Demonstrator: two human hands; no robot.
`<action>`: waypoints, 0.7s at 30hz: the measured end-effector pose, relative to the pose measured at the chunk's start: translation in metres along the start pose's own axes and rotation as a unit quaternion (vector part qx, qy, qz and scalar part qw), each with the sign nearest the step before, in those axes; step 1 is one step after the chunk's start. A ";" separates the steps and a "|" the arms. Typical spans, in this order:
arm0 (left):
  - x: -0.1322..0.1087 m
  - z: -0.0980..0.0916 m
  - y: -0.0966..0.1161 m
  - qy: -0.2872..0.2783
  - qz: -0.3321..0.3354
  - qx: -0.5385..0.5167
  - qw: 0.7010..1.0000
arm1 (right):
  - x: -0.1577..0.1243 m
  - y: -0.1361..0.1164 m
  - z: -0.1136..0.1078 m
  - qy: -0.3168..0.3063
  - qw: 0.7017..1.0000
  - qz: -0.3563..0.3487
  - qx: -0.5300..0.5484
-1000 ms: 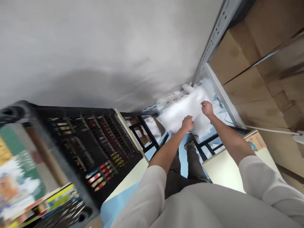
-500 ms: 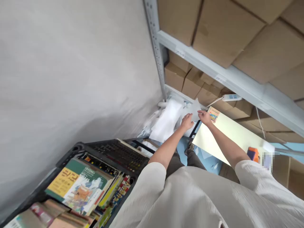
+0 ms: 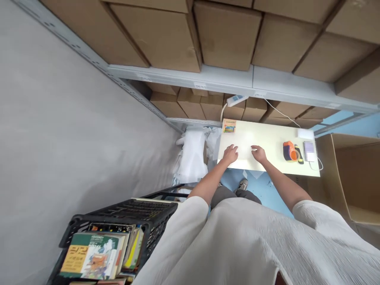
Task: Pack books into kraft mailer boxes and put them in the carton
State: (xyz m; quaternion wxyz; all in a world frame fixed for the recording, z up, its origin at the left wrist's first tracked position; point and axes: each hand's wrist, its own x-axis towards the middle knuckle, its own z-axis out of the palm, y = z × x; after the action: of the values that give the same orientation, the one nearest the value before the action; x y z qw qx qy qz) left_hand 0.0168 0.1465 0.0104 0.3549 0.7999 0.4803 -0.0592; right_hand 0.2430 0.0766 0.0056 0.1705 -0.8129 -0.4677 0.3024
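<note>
My left hand point(image 3: 230, 154) is over the front left part of a pale yellow tabletop point(image 3: 267, 136), its fingers stretched forward and slightly bent. To its right, my right hand point(image 3: 259, 154) is over the same tabletop with thumb and fingertips brought together. A small pale bit shows at those fingertips, too small to name. Between the hands the surface is bright white, and I cannot tell whether a thin sheet lies there. Beyond my left hand, a small card with a colourful picture point(image 3: 229, 126) lies at the table's back left corner.
An orange and purple tape dispenser point(image 3: 290, 151) and a black and yellow cutter point(image 3: 299, 154) lie on the table's right. White wrapping point(image 3: 191, 154) piles left of it. A black crate point(image 3: 148, 209) holds books point(image 3: 92, 255). Cardboard boxes point(image 3: 228, 37) fill the shelves; an open carton point(image 3: 335, 170) stands right.
My view has turned right. My hands, earlier at a white sheet by the wrapping pile, have moved over the tabletop. The sheet no longer shows clearly between them.
</note>
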 end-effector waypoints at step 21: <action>-0.007 0.051 0.021 -0.091 -0.047 0.100 0.990 | -0.025 0.094 -0.023 -0.033 0.987 -0.052 -0.149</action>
State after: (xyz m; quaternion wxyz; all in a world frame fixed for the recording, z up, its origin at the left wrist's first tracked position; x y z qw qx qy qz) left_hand 0.0425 0.1035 -0.0132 0.3123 0.7991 0.4749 -0.1958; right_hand 0.3105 0.0079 -0.0211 0.0474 -0.7934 -0.5547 0.2463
